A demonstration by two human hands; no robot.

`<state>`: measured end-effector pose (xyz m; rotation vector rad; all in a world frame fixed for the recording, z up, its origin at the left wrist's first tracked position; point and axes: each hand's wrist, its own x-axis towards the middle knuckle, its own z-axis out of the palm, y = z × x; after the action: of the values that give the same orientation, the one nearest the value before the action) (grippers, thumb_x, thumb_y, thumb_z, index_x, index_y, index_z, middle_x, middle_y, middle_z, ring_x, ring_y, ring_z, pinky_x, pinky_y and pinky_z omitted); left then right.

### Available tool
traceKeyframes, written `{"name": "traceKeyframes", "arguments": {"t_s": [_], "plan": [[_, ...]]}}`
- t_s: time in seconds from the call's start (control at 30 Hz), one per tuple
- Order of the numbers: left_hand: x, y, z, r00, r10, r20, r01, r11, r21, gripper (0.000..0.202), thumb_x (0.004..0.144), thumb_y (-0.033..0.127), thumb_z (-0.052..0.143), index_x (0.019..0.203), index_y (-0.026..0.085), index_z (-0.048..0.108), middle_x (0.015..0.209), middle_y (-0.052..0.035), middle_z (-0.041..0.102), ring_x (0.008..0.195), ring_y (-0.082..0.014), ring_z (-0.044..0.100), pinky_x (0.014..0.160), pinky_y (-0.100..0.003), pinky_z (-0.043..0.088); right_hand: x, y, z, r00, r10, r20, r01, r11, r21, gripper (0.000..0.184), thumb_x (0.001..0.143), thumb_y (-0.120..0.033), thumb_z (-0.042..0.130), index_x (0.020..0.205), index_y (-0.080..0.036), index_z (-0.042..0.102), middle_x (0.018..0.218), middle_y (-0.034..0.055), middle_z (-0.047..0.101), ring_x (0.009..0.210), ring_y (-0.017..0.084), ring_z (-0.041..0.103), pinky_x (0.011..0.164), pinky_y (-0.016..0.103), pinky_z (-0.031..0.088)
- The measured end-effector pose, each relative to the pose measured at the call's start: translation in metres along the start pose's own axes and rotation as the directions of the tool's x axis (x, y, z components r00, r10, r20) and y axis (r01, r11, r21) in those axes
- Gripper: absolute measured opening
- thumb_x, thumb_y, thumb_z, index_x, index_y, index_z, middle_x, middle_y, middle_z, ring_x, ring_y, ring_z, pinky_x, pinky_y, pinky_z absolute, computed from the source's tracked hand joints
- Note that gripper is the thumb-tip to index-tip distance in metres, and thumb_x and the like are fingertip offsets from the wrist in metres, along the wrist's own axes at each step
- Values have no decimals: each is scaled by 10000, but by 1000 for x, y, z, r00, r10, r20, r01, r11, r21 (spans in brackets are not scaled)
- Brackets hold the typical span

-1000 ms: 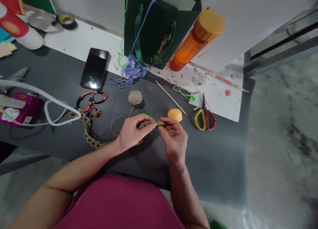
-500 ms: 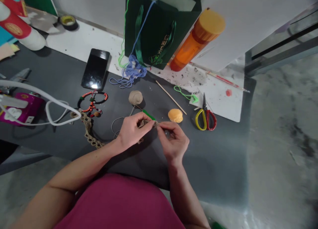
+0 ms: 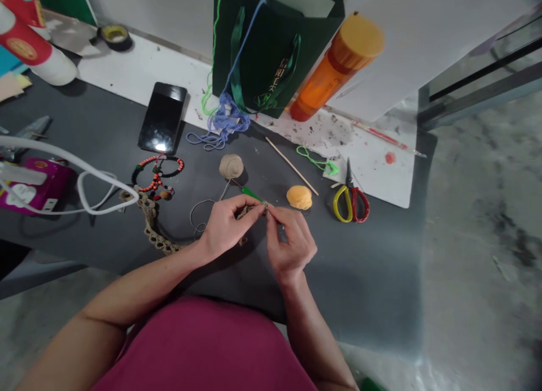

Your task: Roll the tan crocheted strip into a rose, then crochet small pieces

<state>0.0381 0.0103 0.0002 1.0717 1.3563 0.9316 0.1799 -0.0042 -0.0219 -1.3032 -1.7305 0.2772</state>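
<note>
You are seated at a dark grey worktop (image 3: 364,278), hands together near its middle. Your left hand (image 3: 224,224) grasps beige crocheted lace (image 3: 244,212) between thumb and forefinger, the other fingers curled, apparently to steady it. Your right hand (image 3: 292,241) meets it from the right, thumb and forefinger pinching the lace's end; the tips come so close that the exact stitch cannot be made out. To the left, a beige lace band (image 3: 148,206) runs under your left forearm; whether it joins the held part is hidden. Just beyond your left hand sits a twine ball (image 3: 231,166), its strand lying in loose loops, which likely leaves slack. A green-handled tool (image 3: 250,194) lies beside your left fingers, seemingly parked within reach. To the right, a yellow yarn ball (image 3: 299,198) and scissors (image 3: 349,182) rest apart from the lace, the scissors' handles facing you, presumably for an easy pick-up.
</note>
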Motion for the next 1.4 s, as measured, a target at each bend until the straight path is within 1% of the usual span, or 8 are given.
{"name": "traceKeyframes", "arguments": {"t_s": [0.27, 0.33, 0.47, 0.63, 0.87, 1.07, 1.23, 1.4], "plan": [[4, -1, -3, 968, -205, 145, 230, 955, -185, 294, 789, 462, 708, 851, 174, 698, 464, 86, 468, 338, -67, 397, 357, -205, 341, 0, -2, -4, 994, 98, 49, -103, 990, 98, 179, 890, -166, 654, 938, -281, 782, 917, 52, 799, 835, 207, 732, 770, 386, 602], [5, -1, -5, 976, -174, 128, 193, 969, -154, 261, 793, 429, 702, 823, 170, 699, 505, 66, 512, 380, -65, 419, 384, -200, 346, 2, -1, -5, 960, 261, 98, -277, 929, 244, 146, 904, -222, 655, 973, -261, 777, 947, 59, 800, 880, 203, 741, 796, 378, 613], [3, 1, -7, 992, -62, 113, 64, 998, -15, 230, 835, 389, 651, 839, 172, 727, 625, 11, 624, 529, -101, 533, 490, -209, 404, 5, 9, -5, 794, 539, 282, -605, 649, 462, 164, 831, -361, 752, 916, -223, 780, 833, 41, 800, 731, 171, 734, 697, 321, 618], [0, 1, -7, 994, 61, 92, -74, 986, 148, 212, 855, 354, 625, 864, 175, 738, 663, 4, 652, 565, -103, 505, 536, -219, 375, 4, 17, -1, 756, 557, 345, -644, 535, 547, 210, 706, -382, 857, 795, -218, 760, 759, 19, 780, 678, 155, 719, 682, 310, 617], [3, 1, -8, 989, -20, 148, 10, 998, 65, 233, 849, 380, 640, 928, 174, 713, 765, -15, 695, 602, -110, 570, 548, -220, 426, 3, 12, 0, 785, 557, 271, -609, 616, 499, 179, 769, -362, 800, 817, -211, 719, 732, 13, 748, 662, 146, 700, 641, 282, 590], [5, 1, -9, 958, -173, 229, 205, 971, -121, 237, 801, 399, 696, 856, 177, 634, 564, 71, 516, 419, -72, 466, 423, -202, 387, 0, 10, 0, 853, 506, 126, -512, 766, 388, 95, 843, -299, 725, 869, -211, 701, 794, 19, 741, 730, 155, 705, 705, 302, 585], [5, 3, -6, 963, -190, 192, 233, 945, -229, 273, 757, 408, 761, 807, 159, 659, 530, 78, 477, 433, -53, 420, 418, -184, 343, 1, 7, -1, 990, 144, -10, -141, 980, 137, 102, 886, -159, 660, 894, -257, 687, 813, 8, 739, 761, 171, 700, 725, 328, 572], [3, 1, -3, 970, -170, 172, 208, 949, -237, 350, 711, 458, 807, 837, 153, 690, 522, 74, 505, 406, -63, 457, 400, -196, 376, 7, 5, 0, 980, -191, -52, 188, 981, -48, 233, 867, -46, 650, 958, -261, 647, 803, 8, 732, 726, 171, 700, 702, 333, 573]]}}
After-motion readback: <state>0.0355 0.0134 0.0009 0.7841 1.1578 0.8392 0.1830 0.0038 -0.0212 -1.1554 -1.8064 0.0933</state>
